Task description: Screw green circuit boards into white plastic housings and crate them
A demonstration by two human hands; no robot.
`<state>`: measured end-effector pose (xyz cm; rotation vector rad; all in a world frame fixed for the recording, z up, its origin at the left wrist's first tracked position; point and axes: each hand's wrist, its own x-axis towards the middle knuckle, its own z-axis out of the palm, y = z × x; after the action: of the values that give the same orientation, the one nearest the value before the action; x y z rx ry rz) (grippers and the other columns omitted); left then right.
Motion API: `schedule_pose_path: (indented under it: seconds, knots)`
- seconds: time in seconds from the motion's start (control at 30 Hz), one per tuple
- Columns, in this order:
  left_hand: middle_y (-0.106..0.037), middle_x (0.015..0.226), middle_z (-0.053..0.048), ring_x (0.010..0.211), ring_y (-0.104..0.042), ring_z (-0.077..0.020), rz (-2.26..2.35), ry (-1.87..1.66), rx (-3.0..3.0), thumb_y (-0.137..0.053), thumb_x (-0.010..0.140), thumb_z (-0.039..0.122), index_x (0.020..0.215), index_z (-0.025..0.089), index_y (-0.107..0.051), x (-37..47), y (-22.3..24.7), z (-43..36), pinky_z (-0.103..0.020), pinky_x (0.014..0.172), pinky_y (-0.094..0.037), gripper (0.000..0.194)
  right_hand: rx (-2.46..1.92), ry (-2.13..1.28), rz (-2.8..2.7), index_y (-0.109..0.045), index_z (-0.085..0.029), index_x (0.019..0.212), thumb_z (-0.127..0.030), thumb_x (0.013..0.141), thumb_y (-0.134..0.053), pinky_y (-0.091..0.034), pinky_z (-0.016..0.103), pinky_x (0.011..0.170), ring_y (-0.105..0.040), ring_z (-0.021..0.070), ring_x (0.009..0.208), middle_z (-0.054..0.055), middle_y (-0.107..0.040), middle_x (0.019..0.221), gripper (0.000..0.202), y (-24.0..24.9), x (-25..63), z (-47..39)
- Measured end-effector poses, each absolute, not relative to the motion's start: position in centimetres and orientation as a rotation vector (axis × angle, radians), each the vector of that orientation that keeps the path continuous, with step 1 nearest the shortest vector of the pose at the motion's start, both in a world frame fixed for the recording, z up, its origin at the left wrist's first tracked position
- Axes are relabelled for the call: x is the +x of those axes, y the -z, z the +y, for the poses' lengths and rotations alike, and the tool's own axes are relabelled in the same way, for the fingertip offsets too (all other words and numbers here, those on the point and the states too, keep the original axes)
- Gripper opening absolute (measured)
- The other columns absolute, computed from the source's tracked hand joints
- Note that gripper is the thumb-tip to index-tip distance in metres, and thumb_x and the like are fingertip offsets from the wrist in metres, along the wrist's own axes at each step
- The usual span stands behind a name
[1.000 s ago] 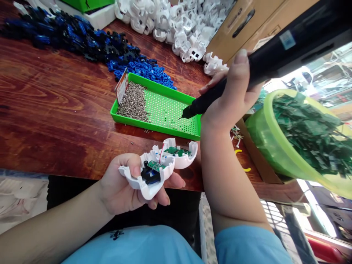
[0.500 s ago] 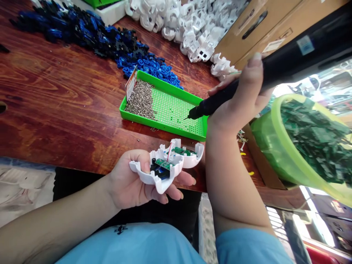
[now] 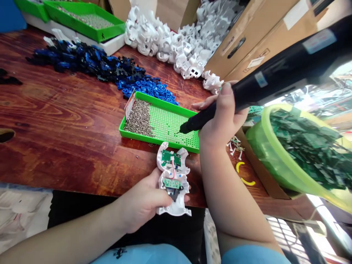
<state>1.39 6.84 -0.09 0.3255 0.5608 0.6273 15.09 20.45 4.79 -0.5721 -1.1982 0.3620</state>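
My left hand (image 3: 150,198) grips a white plastic housing half (image 3: 180,206), with the thumb over its lower part and fingertips showing at its right edge. Inside the housing sit an upper green circuit board (image 3: 167,158) and a smaller one below, linked by a red and white wire. My right hand (image 3: 224,117) is wrapped round a black electric screwdriver (image 3: 261,88). The thin bit points left and down over the green screw tray (image 3: 162,142), above its perforated floor. I cannot tell if the bit touches it. Small screws (image 3: 139,117) are heaped at the tray's left end.
Blue and black parts (image 3: 96,62) lie piled beyond the tray, with white housings (image 3: 170,44) heaped behind. Cardboard boxes (image 3: 247,40) stand at the back right. A yellow-green basket (image 3: 264,146) of circuit boards is on the right, near two yellow curved pieces (image 3: 247,182). More green trays (image 3: 101,35) sit back left.
My left hand has turned the housing from lying sideways to upright, its open inside now facing me. The screwdriver's tip has shifted slightly left over the tray. The camera view has shifted.
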Motion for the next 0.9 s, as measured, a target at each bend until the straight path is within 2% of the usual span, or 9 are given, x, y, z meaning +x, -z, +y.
schedule_pose_path:
  seconds: [0.07, 0.17, 0.3, 0.5, 0.7, 0.9]
  knots:
    - [-0.075, 0.094, -0.004, 0.089, -0.07, -0.021, 0.582, -0.626, 0.366, -0.064, 0.06, -0.002, 0.114, 0.024, -0.059, 1.7, 0.3, 6.6, -0.028, 0.076, -0.053, 0.059, -0.595, -0.363, -1.209, -0.051, -0.025, 0.087, -0.04, 0.079, -0.065, -0.047, 0.024, 0.038, -0.048, 0.0076, 0.043, -0.005, -0.05, 0.074, 0.022, -4.7, 15.0, 20.5]
    - [-0.073, 0.098, -0.003, 0.093, -0.068, -0.0205, 0.592, -0.653, 0.4, -0.073, 0.067, 0.01, 0.111, 0.025, -0.06, 2.0, 0.8, 6.3, -0.029, 0.081, -0.051, 0.049, -0.64, -0.379, -1.196, -0.05, -0.026, 0.087, -0.038, 0.08, -0.063, -0.046, 0.024, 0.038, -0.049, 0.0083, 0.044, -0.004, -0.052, 0.073, 0.019, -4.5, 14.9, 20.6]
    - [-0.072, 0.102, -0.003, 0.094, -0.066, -0.0196, 0.593, -0.702, 0.411, -0.08, 0.068, 0.021, 0.112, 0.026, -0.06, 2.1, 1.3, 5.9, -0.028, 0.083, -0.05, 0.048, -0.673, -0.418, -1.164, -0.051, -0.028, 0.085, -0.039, 0.077, -0.065, -0.05, 0.027, 0.041, -0.05, 0.0091, 0.041, -0.004, -0.053, 0.072, 0.02, -4.1, 14.8, 20.9]
    - [-0.072, 0.103, -0.003, 0.095, -0.065, -0.0183, 0.607, -0.713, 0.445, -0.076, 0.074, 0.023, 0.119, 0.025, -0.055, 2.0, 1.5, 5.6, -0.029, 0.086, -0.05, 0.05, -0.666, -0.398, -1.176, -0.053, -0.028, 0.085, -0.036, 0.077, -0.063, -0.052, 0.027, 0.045, -0.047, 0.0081, 0.039, -0.008, -0.05, 0.061, 0.015, -3.9, 14.9, 21.1]
    - [-0.071, 0.107, -0.004, 0.097, -0.066, -0.0179, 0.618, -0.739, 0.464, -0.074, 0.076, 0.022, 0.12, 0.024, -0.053, 2.0, 1.4, 5.8, -0.026, 0.085, -0.051, 0.049, -0.657, -0.404, -1.226, -0.053, -0.027, 0.08, -0.037, 0.076, -0.064, -0.042, 0.021, 0.032, -0.047, 0.0086, 0.037, -0.007, -0.048, 0.058, 0.015, -3.9, 15.0, 21.2]
    - [-0.07, 0.111, -0.005, 0.1, -0.065, -0.0185, 0.644, -0.724, 0.539, -0.069, 0.081, 0.023, 0.121, 0.022, -0.05, 1.6, 1.4, 5.7, -0.028, 0.09, -0.049, 0.044, -0.651, -0.403, -1.235, -0.052, -0.028, 0.081, -0.035, 0.079, -0.064, -0.041, 0.021, 0.034, -0.046, 0.008, 0.038, -0.007, -0.048, 0.06, 0.014, -3.8, 14.9, 21.0]
